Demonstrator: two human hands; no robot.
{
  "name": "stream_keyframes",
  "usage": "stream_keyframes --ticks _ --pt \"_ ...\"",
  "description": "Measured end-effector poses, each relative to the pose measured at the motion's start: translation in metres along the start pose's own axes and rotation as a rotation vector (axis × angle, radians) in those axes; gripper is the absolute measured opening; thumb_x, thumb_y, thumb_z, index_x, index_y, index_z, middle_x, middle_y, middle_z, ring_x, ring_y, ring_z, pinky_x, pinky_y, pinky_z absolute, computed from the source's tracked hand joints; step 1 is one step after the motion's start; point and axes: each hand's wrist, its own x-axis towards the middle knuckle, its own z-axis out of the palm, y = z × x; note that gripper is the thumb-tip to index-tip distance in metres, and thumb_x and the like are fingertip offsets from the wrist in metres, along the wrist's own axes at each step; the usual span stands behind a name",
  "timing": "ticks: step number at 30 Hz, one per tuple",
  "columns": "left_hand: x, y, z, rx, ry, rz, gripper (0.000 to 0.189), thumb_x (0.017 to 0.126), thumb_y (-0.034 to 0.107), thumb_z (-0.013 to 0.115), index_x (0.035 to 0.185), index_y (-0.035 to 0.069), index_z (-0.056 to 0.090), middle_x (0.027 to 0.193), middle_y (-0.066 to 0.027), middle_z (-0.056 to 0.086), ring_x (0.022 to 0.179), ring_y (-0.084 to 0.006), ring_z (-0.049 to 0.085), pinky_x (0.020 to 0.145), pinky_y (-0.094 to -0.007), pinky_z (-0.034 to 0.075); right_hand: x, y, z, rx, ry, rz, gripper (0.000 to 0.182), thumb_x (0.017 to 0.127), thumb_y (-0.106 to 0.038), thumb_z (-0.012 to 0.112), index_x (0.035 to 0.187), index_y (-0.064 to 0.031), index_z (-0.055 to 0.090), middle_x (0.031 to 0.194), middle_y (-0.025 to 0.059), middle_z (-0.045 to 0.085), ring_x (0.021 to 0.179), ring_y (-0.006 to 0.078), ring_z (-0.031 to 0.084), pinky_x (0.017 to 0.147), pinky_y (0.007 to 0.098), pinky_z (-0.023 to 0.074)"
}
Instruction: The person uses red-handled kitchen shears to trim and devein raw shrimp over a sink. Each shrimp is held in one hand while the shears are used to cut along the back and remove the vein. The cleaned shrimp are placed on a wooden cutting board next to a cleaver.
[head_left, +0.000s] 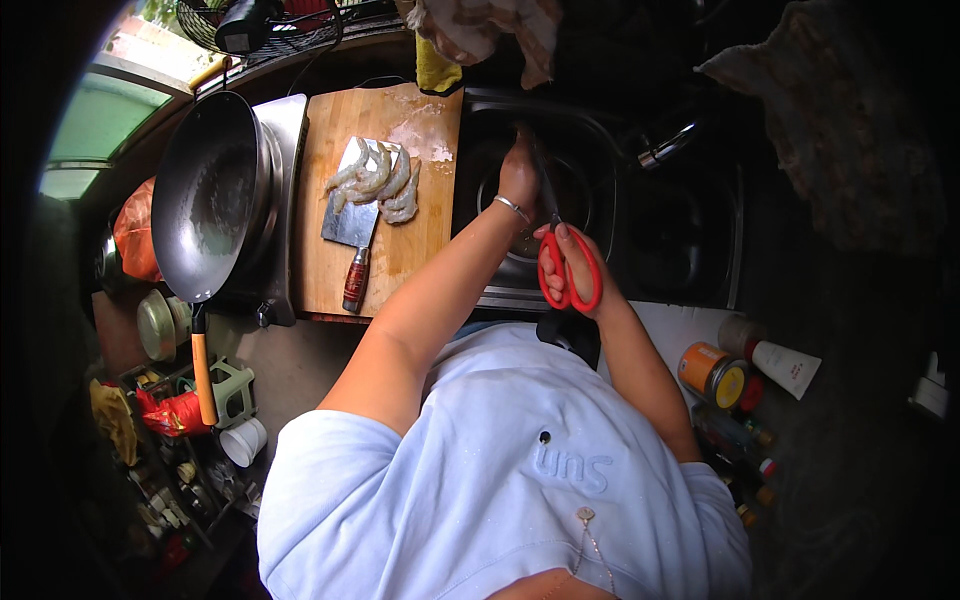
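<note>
My right hand (579, 259) grips red-handled scissors (596, 283) over a black sink (609, 217). Their dark blades point into the basin, beside my left hand (520, 174). The left hand wears a silver bracelet and reaches down into the basin. Its fingers are lost in shadow, so whatever they may hold is hidden. To the left of the sink, a wooden cutting board (412, 259) carries a cleaver (351, 226) with a dark red handle. Several raw shrimp (375, 176) lie across the cleaver's blade and partly on the board.
A wok (199, 202) with a wooden handle tilts over the cooktop (283, 247), left of the board. The faucet (667, 146) rises behind the sink. Cloths hang at the top, one yellow (436, 67). A jar (709, 373) and a white tube (784, 367) stand to my right.
</note>
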Motion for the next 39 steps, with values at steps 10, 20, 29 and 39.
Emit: stream_keyframes --ticks 10,20,29,39 --pt "-0.005 -0.018 -0.011 0.39 -0.035 0.216 0.047 0.092 0.044 0.032 0.086 0.003 0.053 0.071 -0.0014 0.051 0.065 -0.0104 0.046 0.062 -0.0246 0.04 0.0 -0.017 -0.01 -0.104 0.018 0.068 0.048 0.089 -0.048 0.038 0.099 -0.0021 0.047 0.059 0.0017 0.044 0.042 0.0089 0.042 0.04 0.0222 0.0384" --pt "-0.016 -0.032 -0.019 -0.065 -0.126 -0.261 0.042 0.087 0.052 0.037 0.074 0.013 0.048 0.058 -0.0014 0.045 0.049 -0.0117 0.037 0.046 -0.0224 0.029 0.013 -0.042 -0.025 -0.231 0.227 -0.011 0.047 0.083 -0.043 0.054 0.103 -0.0006 0.047 0.06 0.0024 0.048 0.042 0.0078 0.042 0.039 0.0212 0.0369" --pt "-0.013 -0.013 -0.028 -0.153 -0.309 -0.292 0.019 0.082 0.032 0.046 0.085 0.013 0.048 0.06 0.0003 0.039 0.05 -0.01 0.033 0.046 -0.0209 0.028 0.088 0.067 -0.077 -1.271 0.177 0.207 0.051 0.081 -0.032 0.055 0.115 0.0044 0.046 0.111 0.0226 0.054 0.104 0.0324 0.052 0.085 0.0359 0.0423" --pt "-0.001 -0.022 -0.016 0.252 -0.062 -0.074 0.033 0.084 0.037 0.043 0.098 0.009 0.053 0.075 -0.0055 0.054 0.066 -0.0157 0.052 0.058 -0.0267 0.043 0.07 0.014 -0.053 -0.732 0.441 -0.485 0.015 0.083 -0.015 0.053 0.095 -0.0063 0.055 0.082 0.0101 0.058 0.072 0.0167 0.056 0.066 0.028 0.0448"
